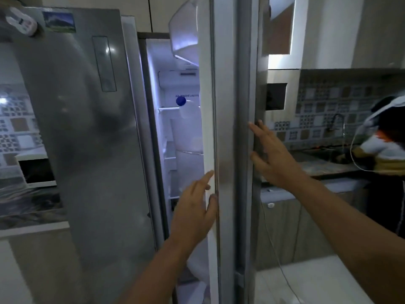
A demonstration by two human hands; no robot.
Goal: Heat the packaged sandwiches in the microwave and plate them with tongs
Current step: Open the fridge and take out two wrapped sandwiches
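A steel side-by-side fridge fills the view. Its right door (228, 128) stands partly open, edge-on to me, and the lit white interior (175, 132) shows through the gap. My left hand (195, 207) lies with straight fingers on the door's white inner edge. My right hand (269, 156) is spread flat against the door's outer face. A bottle with a blue cap (181, 101) sits on a shelf inside. No sandwiches, tongs or plate are in view. A white microwave (36, 170) appears only as a reflection in the left door.
The left fridge door (72, 128) is closed, with a magnet and a picture near its top. To the right, another person (385, 150) bends over a sink and faucet (338, 126) on a counter. Lower cabinets (285, 227) and a tiled wall lie beyond.
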